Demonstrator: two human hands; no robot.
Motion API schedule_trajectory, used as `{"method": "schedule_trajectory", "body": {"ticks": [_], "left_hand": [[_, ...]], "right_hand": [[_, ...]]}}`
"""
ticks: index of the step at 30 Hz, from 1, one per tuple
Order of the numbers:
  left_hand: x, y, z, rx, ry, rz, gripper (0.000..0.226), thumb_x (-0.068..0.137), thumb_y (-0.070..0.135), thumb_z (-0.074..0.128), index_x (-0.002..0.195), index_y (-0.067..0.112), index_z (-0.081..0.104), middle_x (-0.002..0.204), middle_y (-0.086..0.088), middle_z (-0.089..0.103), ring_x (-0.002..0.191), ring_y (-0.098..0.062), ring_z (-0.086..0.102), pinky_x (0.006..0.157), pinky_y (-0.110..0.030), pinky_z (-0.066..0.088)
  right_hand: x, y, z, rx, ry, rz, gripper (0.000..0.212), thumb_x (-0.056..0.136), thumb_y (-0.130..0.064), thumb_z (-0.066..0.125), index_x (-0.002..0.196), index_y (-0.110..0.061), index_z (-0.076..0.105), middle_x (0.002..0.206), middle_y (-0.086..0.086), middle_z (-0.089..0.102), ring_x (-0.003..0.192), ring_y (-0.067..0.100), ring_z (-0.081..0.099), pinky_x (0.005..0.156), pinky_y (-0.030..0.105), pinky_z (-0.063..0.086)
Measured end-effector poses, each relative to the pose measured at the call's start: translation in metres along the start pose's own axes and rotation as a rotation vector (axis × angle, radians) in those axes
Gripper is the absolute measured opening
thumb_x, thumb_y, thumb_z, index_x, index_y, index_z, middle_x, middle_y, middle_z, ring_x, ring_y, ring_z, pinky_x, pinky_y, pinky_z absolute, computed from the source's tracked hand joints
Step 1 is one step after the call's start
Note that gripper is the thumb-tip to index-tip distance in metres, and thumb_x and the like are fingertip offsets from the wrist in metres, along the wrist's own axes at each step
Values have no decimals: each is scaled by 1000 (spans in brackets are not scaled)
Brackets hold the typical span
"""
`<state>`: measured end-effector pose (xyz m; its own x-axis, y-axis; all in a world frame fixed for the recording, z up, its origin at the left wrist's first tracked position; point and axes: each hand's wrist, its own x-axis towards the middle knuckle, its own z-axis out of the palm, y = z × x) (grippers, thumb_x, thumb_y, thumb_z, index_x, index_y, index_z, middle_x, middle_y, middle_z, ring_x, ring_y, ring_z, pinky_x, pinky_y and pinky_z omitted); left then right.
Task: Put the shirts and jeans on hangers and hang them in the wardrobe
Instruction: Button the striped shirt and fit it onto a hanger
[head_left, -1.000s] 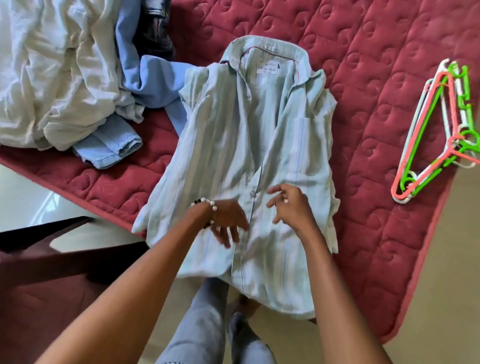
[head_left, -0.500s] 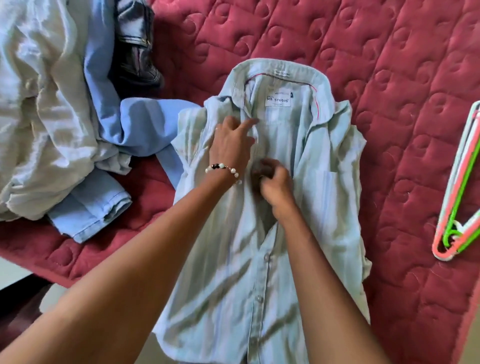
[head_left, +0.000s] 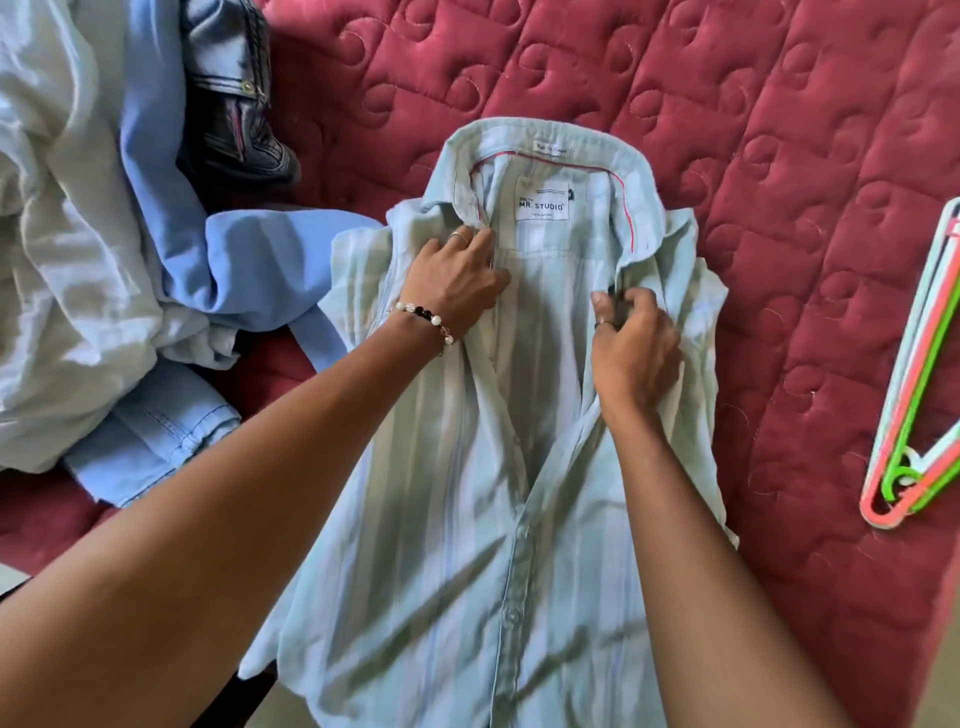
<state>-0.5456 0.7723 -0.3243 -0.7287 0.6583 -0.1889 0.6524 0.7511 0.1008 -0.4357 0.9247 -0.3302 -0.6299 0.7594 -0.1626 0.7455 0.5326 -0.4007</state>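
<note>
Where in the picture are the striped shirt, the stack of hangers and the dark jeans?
striped shirt (head_left: 467, 519): head view, on its front panel.
stack of hangers (head_left: 919, 431): head view, on the green bar.
dark jeans (head_left: 234, 104): head view, on the folded denim.

We are looking steeply down from head height through one wide-angle camera, close over both forearms, facing the red quilt (head_left: 727, 130); beyond the fingertips (head_left: 480, 236) it is filling the frame's upper part.
</note>
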Motion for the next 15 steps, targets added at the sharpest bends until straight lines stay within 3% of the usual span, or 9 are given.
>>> {"method": "schedule_trajectory", "body": {"ticks": [4,7,8,10,13,15], "left_hand": [[8,-2,-4,-270,6,-167,8,77,30,69,84,27,71,96,-4,62,88,-28,60,66,-30,40],[10,-1,-13,-508,103,-264,10,72,32,71,81,29,73,82,-1,69,83,-22,63,71,-35,49],[9,-1,-16,-555,122,-273,10,71,33,71,81,29,73,78,1,70,81,-20,63,72,-36,50],[7,1,-17,-602,122,-293,9,74,33,72,82,29,73,75,3,70,77,-16,63,71,-32,48],[5,7,-15,-595,75,-264,8,78,30,70,85,27,73,79,2,72,80,-17,65,72,-30,48],[5,12,-12,-561,68,-251,9,80,27,67,87,24,72,83,1,73,84,-21,66,76,-34,50]], "right_hand": [[28,-9,-7,9,-21,40,40,90,-55,54,109,-20,61,106,12,68,104,37,59,73,38,42],[46,-15,-4,137,-17,50,34,89,-48,57,91,-15,64,98,8,71,99,36,59,72,32,40],[51,-16,-4,233,2,61,32,86,-46,58,78,-14,63,89,9,72,91,38,62,70,31,44],[58,-23,-11,410,77,79,37,78,-42,59,57,-13,50,68,9,70,69,38,64,61,41,53],[74,-37,-27,565,160,70,36,73,-37,60,50,-11,50,54,9,66,49,33,61,51,46,51],[82,-50,-34,694,105,47,36,78,-28,62,49,-12,47,47,7,62,39,30,57,39,39,46]]}}
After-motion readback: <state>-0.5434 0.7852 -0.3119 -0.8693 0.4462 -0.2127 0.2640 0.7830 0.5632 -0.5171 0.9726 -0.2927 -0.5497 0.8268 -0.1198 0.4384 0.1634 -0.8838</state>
